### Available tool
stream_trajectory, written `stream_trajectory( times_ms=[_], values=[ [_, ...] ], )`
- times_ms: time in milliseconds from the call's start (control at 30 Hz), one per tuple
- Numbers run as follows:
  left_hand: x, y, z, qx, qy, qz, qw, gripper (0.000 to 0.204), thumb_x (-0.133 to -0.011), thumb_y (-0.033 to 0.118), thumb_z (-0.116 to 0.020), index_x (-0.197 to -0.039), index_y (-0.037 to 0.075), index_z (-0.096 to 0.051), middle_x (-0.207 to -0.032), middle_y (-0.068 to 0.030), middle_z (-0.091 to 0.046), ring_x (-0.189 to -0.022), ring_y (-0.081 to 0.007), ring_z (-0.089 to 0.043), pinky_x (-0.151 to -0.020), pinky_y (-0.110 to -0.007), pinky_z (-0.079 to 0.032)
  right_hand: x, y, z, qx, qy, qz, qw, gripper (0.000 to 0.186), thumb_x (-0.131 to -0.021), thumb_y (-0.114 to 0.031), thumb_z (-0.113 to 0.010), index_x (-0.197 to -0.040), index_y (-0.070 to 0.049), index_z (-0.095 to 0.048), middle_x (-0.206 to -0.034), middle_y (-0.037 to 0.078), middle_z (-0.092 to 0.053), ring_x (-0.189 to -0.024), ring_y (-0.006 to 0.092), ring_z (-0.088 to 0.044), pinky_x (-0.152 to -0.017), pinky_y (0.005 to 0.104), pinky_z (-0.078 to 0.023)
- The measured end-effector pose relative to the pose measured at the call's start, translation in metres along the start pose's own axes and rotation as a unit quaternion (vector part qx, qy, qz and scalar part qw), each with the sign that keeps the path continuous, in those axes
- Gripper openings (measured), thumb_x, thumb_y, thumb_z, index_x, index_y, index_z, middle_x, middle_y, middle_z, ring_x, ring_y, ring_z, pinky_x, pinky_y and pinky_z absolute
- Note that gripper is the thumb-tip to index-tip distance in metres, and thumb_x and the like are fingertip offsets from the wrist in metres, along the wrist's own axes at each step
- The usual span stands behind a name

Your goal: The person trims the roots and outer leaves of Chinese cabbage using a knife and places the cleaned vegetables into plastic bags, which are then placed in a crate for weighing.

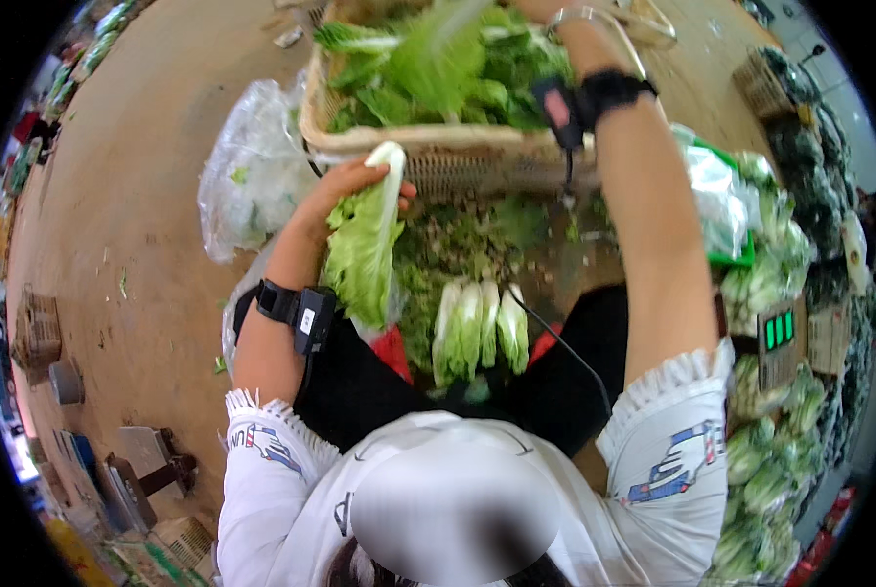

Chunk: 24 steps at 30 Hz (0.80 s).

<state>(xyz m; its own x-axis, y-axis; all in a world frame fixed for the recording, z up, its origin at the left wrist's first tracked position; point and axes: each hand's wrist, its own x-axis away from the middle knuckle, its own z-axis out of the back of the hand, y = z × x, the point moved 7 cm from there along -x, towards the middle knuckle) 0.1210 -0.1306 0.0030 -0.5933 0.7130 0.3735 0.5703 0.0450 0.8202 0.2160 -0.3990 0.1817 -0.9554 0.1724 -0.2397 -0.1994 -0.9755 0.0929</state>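
My left hand (345, 184) is closed around a long, pale-stemmed Chinese cabbage (365, 254), held upright with its white base at the top and green leaves hanging down. Loose green leaves (360, 103) fill a cream plastic basket (418, 140) in front of me. Over the basket's far right part reaches my right hand (548, 10), cut off by the upper picture edge, so its fingers do not show. A large leaf (443, 64) is smeared by motion above the pile. Between my knees stand several trimmed Chinese cabbages (467, 328) side by side.
A clear plastic bag (252, 166) lies left of the basket. To the right are a green crate (739, 256) with plastic in it, a scale display (778, 338) and stacked bagged cabbages (756, 460). Cables hang from both wrist straps; leaf scraps litter the floor.
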Motion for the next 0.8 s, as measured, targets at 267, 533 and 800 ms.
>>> stream_trajectory(
  times_ms=[267, 533, 800],
  values=[
    [-0.050, -0.194, -0.066, -0.013, 0.052, 0.238, 0.970, 0.034, -0.080, 0.022, -0.060, -0.102, 0.001, -0.045, -0.087, -0.0105, -0.055, -0.071, -0.0192, -0.056, -0.064, -0.035, -0.050, 0.211, 0.085, -0.040, -0.447, 0.068, -0.099, 0.886, 0.031, -0.078, -0.027, -0.061, -0.101, -0.005, -0.060, -0.064, 0.004, -0.059, -0.051, 0.0084, -0.053, -0.045, 0.0237, -0.042],
    [-0.083, -0.314, -0.113, -0.638, 0.064, 0.071, 0.764, 0.082, -0.068, 0.029, -0.072, -0.127, -0.005, -0.027, -0.109, -0.0255, -0.048, -0.092, -0.0385, -0.054, -0.079, -0.039, -0.046, 0.291, 0.120, -0.091, -0.439, 0.013, -0.175, 0.881, 0.025, -0.078, -0.023, -0.063, -0.093, -0.003, -0.060, -0.065, 0.004, -0.061, -0.052, 0.0092, -0.054, -0.050, 0.0239, -0.043],
    [-0.027, -0.192, -0.136, -0.575, -0.094, 0.026, 0.812, 0.054, -0.079, 0.038, -0.057, -0.115, -0.001, -0.050, -0.107, -0.0199, -0.056, -0.097, -0.0309, -0.055, -0.082, -0.037, -0.044, 0.302, 0.167, -0.086, -0.500, 0.027, -0.242, 0.831, 0.023, -0.077, -0.019, -0.065, -0.092, -0.002, -0.058, -0.067, 0.002, -0.059, -0.050, 0.0051, -0.048, -0.044, 0.0190, -0.038]
  ],
)
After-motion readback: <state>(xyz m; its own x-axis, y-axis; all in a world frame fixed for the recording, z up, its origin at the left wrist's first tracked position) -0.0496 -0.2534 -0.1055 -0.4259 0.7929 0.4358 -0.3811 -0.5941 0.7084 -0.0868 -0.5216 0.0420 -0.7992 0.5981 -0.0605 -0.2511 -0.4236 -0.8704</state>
